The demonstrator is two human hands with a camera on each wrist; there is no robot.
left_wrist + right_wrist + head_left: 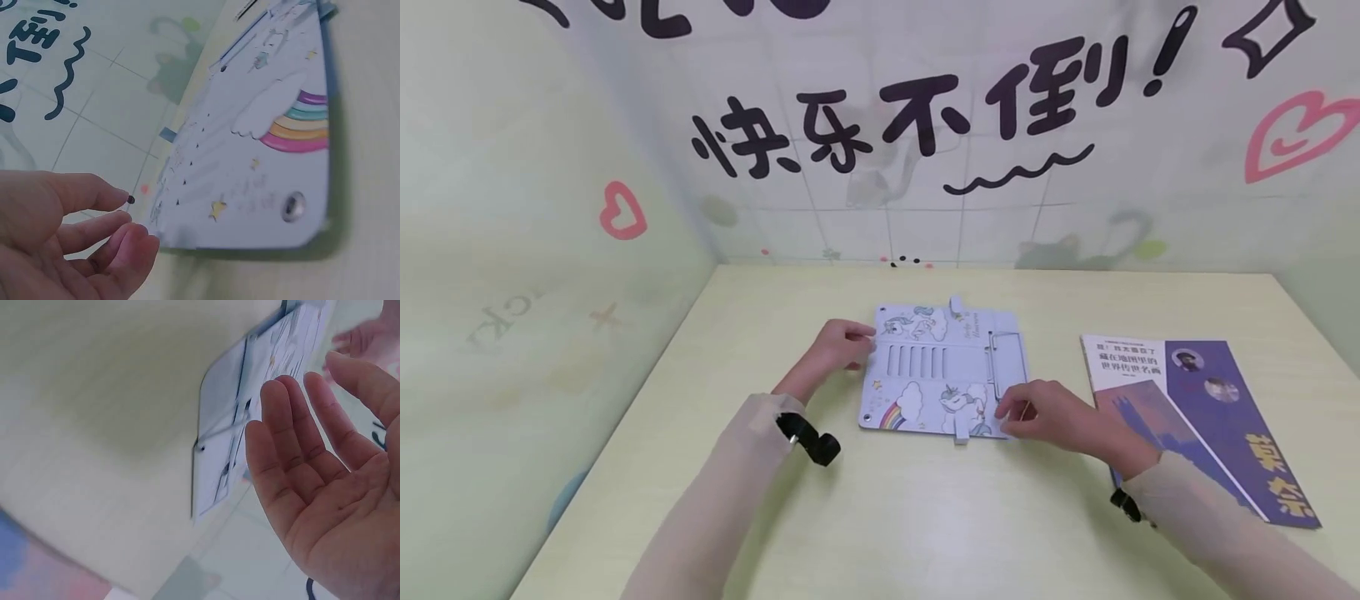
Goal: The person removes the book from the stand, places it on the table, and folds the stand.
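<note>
A pale lilac folding book stand (964, 363) lies flat on the table, printed with unicorns, clouds and a rainbow. It has slots in the middle, a wire support on its right part and small clips on its far and near edges. My left hand (841, 343) is by the stand's left edge; in the left wrist view its loosely bent fingers (134, 247) hold nothing. Beside the near right corner is my right hand (1048, 410). In the right wrist view its relaxed fingers (275, 419) are spread, with the palm bare. Whether any fingertip touches the stand, I cannot tell.
A purple and white book (1262, 400) lies on the right side of the table (940, 508), partly behind my right forearm. A printed wall covering (925, 229) rises along the table's back edge. Both wrists carry black bands.
</note>
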